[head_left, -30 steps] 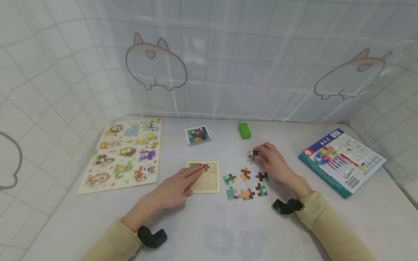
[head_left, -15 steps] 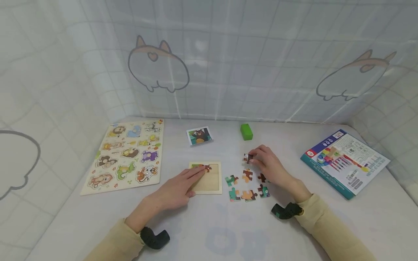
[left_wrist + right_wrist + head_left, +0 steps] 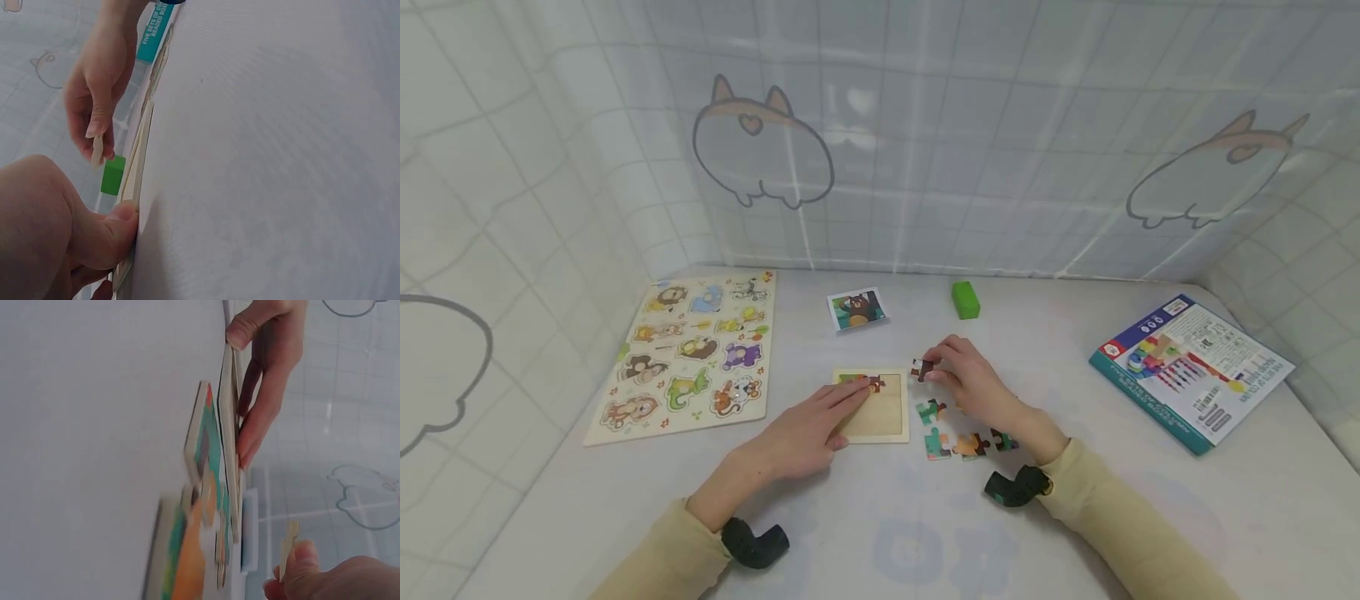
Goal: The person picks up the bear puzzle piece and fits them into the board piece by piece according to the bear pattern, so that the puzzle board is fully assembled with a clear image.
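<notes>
My left hand (image 3: 797, 433) rests on a small wooden puzzle tray (image 3: 886, 417), its fingers stretched across the left part. In the left wrist view its thumb touches the tray's edge. Inside the tray's upper part, a brown puzzle piece (image 3: 876, 384) shows beside the fingertips; whatever lies beneath the fingers is hidden. My right hand (image 3: 977, 383) pinches a brown-and-white jigsaw piece (image 3: 919, 369) just off the tray's upper right corner, raised above the table. Several loose puzzle pieces (image 3: 936, 444) lie right of the tray, some partly covered by the right hand.
A picture card of a bear (image 3: 857, 309) and a green block (image 3: 966, 300) lie beyond the tray. An animal puzzle board (image 3: 688, 358) is at left. A boxed toy set (image 3: 1195, 371) lies at right. A patterned cloth wall (image 3: 925, 167) rises behind.
My right hand has carried the pinched piece leftward, from above the loose pieces to near the tray's upper right corner. The left hand has stayed on the tray.
</notes>
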The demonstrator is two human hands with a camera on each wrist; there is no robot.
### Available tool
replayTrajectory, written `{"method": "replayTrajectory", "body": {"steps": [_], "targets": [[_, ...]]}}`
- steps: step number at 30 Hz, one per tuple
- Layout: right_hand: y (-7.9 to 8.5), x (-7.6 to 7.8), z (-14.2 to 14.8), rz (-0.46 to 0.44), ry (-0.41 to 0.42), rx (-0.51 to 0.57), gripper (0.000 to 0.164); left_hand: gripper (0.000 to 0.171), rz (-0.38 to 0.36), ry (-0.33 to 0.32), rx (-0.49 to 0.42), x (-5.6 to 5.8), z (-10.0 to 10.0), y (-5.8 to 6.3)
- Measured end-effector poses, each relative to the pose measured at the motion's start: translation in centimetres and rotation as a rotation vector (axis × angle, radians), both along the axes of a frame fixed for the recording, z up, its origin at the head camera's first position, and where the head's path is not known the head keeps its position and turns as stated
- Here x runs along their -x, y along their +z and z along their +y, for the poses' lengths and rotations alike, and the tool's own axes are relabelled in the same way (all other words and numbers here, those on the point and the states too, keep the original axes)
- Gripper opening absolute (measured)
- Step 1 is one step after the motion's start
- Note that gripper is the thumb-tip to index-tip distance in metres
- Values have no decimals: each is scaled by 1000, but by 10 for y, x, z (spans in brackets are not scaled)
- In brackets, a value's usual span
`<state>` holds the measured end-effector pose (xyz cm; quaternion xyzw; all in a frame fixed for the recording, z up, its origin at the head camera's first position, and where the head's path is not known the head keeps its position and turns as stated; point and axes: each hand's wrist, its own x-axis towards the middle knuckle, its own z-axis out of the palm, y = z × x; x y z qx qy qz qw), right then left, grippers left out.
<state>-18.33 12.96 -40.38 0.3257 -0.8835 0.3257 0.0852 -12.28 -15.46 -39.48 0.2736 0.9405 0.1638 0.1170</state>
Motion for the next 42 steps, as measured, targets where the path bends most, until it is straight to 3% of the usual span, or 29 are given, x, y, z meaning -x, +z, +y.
{"method": "replayTrajectory", "body": {"steps": [21,42], "targets": [[-6,6,-38,-106,45,-32,20,68,14,-10,10,1,1,1],[-10,4,-38,-54,82,-86,19,68,46,-53,-3,1,0,-1]]}}
